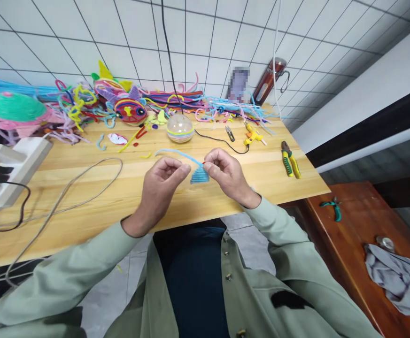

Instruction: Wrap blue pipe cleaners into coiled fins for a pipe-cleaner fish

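My right hand (228,173) pinches the top of a small blue triangular piece of coiled pipe cleaner (199,175), with a speck of red at the fingertips. From its top a loose blue pipe cleaner end (176,152) runs left and curves over my left hand (164,188). The left thumb and index finger are closed together just left of the piece; whether something thin is between them is hidden. Beyond the hands sits a clear round ball (180,127) with yellow and blue bands around its lower half.
Behind lie bundled pipe cleaners (176,98), a red fish-like figure (130,110) and a green-topped figure (16,107). To the right are small snips (229,133), a yellow glue gun (254,135) and pliers (289,159). A grey cable (85,166) loops left, near a white power strip (32,162).
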Available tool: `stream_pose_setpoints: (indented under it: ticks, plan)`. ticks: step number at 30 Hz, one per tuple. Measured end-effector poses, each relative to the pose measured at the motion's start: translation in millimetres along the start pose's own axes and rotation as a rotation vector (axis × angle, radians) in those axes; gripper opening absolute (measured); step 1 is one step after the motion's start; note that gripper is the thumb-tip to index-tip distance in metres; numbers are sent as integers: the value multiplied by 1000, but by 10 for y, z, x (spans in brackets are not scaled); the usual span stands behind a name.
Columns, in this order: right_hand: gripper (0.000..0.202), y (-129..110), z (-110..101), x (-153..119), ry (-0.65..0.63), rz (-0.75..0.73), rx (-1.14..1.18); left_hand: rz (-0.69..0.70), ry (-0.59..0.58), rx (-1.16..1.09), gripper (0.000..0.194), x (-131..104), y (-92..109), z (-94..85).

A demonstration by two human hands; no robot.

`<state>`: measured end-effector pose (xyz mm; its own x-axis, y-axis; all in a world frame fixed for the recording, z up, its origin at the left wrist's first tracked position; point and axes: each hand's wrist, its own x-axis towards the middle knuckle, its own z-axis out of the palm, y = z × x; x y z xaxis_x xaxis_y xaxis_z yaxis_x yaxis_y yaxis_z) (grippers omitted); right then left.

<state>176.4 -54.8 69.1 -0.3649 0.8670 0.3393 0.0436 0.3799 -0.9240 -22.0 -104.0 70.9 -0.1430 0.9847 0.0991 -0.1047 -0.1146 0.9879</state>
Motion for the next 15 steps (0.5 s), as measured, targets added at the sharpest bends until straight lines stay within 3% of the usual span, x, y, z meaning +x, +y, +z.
stream_pose_setpoints:
  ticks: [2,5,8,15]
  plan:
    - [40,-21,48,-36,17,-33,-32,219,65,210,22,-63,53,-21]
    - [35,-39,124,-89,34,-92,-59,374,4,379,13,-131,97,-21]
    - [33,-55,189,-125,48,-117,-78,402,-26,397,10,-183,91,-22]
    - [41,-106,286,-193,12,-141,-101,398,44,415,8,-321,78,-115]
